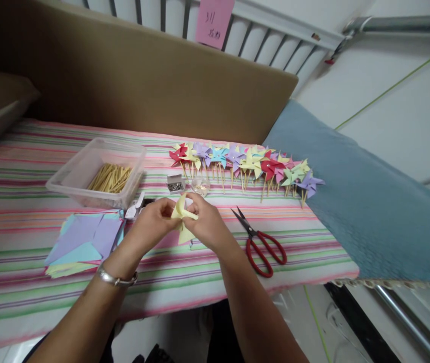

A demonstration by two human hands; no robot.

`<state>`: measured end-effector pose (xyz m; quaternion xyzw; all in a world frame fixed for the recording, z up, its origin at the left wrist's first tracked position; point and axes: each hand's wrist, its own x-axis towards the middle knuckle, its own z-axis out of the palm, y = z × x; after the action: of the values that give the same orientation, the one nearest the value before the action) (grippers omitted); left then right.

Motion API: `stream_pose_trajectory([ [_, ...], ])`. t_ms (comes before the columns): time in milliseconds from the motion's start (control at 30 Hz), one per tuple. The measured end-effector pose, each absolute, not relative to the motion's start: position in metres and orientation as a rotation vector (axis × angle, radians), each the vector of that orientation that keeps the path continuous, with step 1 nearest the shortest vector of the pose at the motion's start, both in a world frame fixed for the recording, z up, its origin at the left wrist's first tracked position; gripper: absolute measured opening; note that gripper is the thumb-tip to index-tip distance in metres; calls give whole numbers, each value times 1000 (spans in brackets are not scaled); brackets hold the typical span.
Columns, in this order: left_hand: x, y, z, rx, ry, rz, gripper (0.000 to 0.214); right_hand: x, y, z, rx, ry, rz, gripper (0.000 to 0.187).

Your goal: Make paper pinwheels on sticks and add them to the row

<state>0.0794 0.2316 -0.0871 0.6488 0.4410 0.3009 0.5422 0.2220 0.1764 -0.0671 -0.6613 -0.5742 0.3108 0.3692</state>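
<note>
Between my two hands is a pale yellow paper pinwheel, its points folded inward. My left hand grips its left side with closed fingers. From the other side my right hand pinches the folded paper; its fingertips partly cover the middle. Just beyond the hands stand a small open box of metal pins and a round clear dish with tiny pieces in it. Under the hands lies some pink paper, mostly covered. A pair of red-handled scissors rests to the right, blades apart.
A clear plastic tub holding wooden sticks stands at left. Nearer me lies a stack of coloured paper. Finished pinwheels line the back right. A cardboard panel rises behind the striped cloth.
</note>
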Motion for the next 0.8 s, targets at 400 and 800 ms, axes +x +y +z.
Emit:
stream_pose_trajectory([
  [400,91,221,-84,811,798,821,24,215,187,-70,-1181,-770,1131,48],
  [800,83,228,-79,798,928,918,19,209,186,-71,-1233,-811,1163,53],
])
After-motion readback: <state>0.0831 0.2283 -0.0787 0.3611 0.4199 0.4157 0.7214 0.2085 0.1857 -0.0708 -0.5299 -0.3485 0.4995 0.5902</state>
